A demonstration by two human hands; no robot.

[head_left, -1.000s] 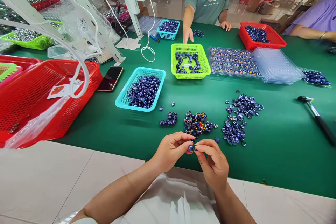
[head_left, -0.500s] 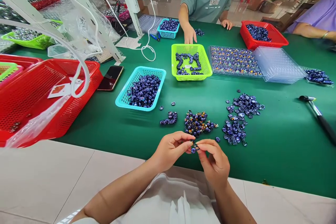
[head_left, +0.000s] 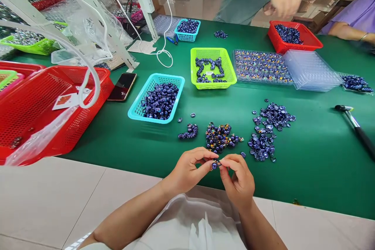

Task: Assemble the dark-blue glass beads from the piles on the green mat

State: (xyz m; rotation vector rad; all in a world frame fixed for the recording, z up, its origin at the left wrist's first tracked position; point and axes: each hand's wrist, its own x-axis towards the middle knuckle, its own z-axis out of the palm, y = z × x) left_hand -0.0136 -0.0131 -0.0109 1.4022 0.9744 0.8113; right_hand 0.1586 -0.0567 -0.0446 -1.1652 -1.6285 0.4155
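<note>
Near the front edge of the table, both my hands are closed on one small dark ring-like piece with a shiny blue-purple bead. My left hand pinches its bead side between thumb and forefinger. From the other side, the fingertips of my right hand grip its dark loop. Fingers cover part of the piece. Just beyond lies a heap of similar blue and orange beaded pieces. A short curved row of dark pieces is left of it, and flat, glossy blue pieces are heaped on the right.
A turquoise basket of dark pieces stands left, beside a phone and a red basket. Farther back are a green basket, a filled clear tray and stacked trays. A black-handled hammer lies right.
The co-worker across the table has withdrawn a hand from beside the green basket and now swings an arm toward the red basket at the back right. My hands keep their pinch, almost unmoved.
</note>
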